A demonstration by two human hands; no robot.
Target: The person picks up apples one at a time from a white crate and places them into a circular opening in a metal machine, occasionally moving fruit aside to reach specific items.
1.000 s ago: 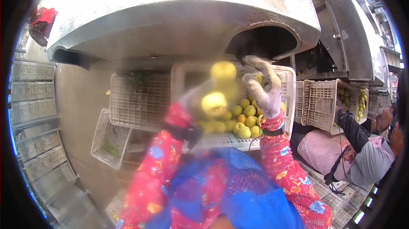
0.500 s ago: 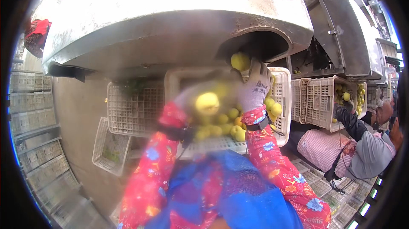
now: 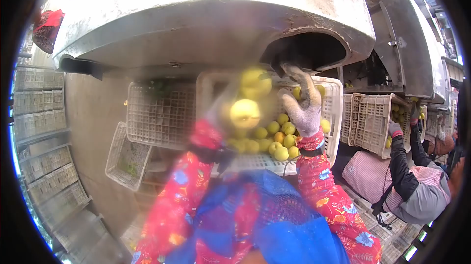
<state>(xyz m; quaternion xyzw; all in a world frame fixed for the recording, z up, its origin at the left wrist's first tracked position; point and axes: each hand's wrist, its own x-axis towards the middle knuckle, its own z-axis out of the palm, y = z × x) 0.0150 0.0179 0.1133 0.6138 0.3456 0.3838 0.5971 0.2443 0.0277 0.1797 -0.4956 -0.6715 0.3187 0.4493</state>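
Reference item: white crate point(image 3: 335, 112), slatted plastic, in front of the person. Contents: a layer of round yellow-green fruits point(image 3: 281, 153), one tinged orange, gathered in its middle and right part.

Left hand point(image 3: 219, 107): gloved, badly blurred, above the left part of the white crate. One yellow fruit point(image 3: 244, 113) appears right beside it, above the crate; a second fruit point(image 3: 255, 83) shows just beyond the first, also blurred. Fingers hidden by the smear; cannot tell whether they are closed on either fruit.

Right hand point(image 3: 307, 117): gloved, open, thumb and fingers curved apart, above the right part of the white crate. Fruit is visible in the gap between them; contact cannot be told.

Sleeves point(image 3: 179, 185): red, floral, with a dark band at each wrist. Apron point(image 3: 294, 232): blue, on the near side of the white crate.

Metal housing point(image 3: 196, 28): beyond the white crate, with a dark rounded opening point(image 3: 314, 50) near the right hand's fingertips.

Grid-walled crate point(image 3: 162, 117): just left of the white crate. Smaller crate point(image 3: 140, 166): farther left and nearer the person, tilted.

Side crate point(image 3: 370, 119): right of the white crate, holding more fruit; a co-worker point(image 3: 424, 195) in grey and black reaches toward it.
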